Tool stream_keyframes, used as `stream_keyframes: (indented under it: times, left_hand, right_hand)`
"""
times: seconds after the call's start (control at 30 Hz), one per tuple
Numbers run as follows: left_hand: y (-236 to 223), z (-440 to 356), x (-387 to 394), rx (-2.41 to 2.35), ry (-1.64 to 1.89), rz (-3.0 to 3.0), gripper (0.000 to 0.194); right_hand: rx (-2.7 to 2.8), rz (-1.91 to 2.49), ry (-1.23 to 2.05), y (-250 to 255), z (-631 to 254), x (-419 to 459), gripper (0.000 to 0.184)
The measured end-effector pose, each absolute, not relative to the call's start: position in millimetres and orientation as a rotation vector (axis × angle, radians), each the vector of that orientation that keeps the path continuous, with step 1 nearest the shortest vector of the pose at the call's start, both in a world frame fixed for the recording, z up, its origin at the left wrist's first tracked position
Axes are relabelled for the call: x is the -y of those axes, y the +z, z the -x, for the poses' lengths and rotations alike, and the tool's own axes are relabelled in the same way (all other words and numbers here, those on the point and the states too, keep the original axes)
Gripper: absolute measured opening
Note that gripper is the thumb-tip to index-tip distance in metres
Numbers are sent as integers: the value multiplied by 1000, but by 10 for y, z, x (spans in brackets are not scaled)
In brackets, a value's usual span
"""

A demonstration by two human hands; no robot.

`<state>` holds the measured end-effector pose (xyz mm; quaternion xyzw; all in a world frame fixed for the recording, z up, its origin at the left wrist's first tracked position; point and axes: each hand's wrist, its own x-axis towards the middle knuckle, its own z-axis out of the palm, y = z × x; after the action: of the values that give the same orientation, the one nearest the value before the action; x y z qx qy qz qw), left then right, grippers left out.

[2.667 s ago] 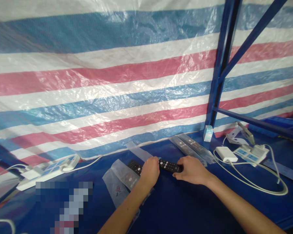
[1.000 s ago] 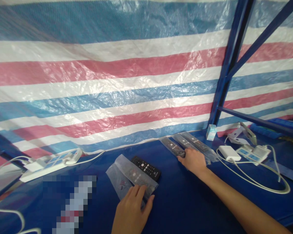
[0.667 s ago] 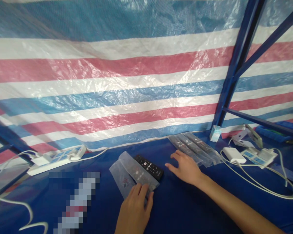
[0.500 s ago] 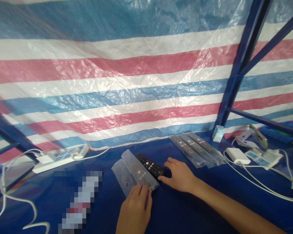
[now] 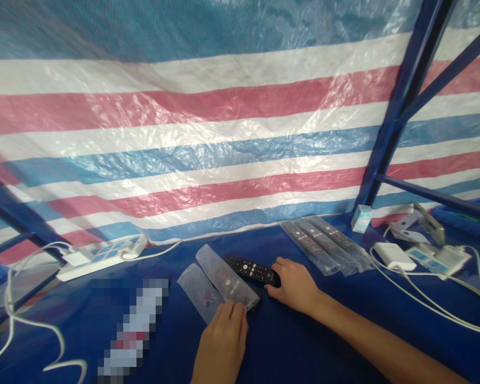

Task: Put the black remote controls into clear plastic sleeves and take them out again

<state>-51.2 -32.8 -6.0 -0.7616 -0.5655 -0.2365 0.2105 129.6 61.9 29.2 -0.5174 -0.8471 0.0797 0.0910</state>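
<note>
A bare black remote control [image 5: 250,268] lies on the blue table, its near right end between the thumb and fingers of my right hand [image 5: 296,285]. Just left of it is a remote control in a frosted plastic bag [image 5: 228,280]. My left hand [image 5: 222,338] has its fingers closed at the near end of this bag; the fingertips are partly hidden. A second frosted plastic bag [image 5: 202,293], flat with a small dark reddish print, lies beside it and runs under my left fingers.
Three bagged remotes [image 5: 316,242] lie side by side at the back right, near a small light-blue box [image 5: 361,218]. A white adapter [image 5: 394,256] and cables are farther right. Power strips stand left [image 5: 104,258] and right [image 5: 438,261]. A pixelated strip [image 5: 134,330] covers the left front.
My right hand has closed on the end of the bare remote, which has turned to lie more crosswise. The left hand stays at the bag, and the flat bag has shifted slightly left.
</note>
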Motion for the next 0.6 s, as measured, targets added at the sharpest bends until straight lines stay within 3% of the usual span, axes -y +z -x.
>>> stream_keyframes:
  times: [0.3,0.6]
  left_hand:
    - [246,310,-67,1959,-225,2188,27]
    - [446,170,-707,2281,-159,2254,29]
  right_hand:
    - [2337,1857,368,480,-1938,-834,31]
    - [2338,1569,626,747,-2300,-801,31]
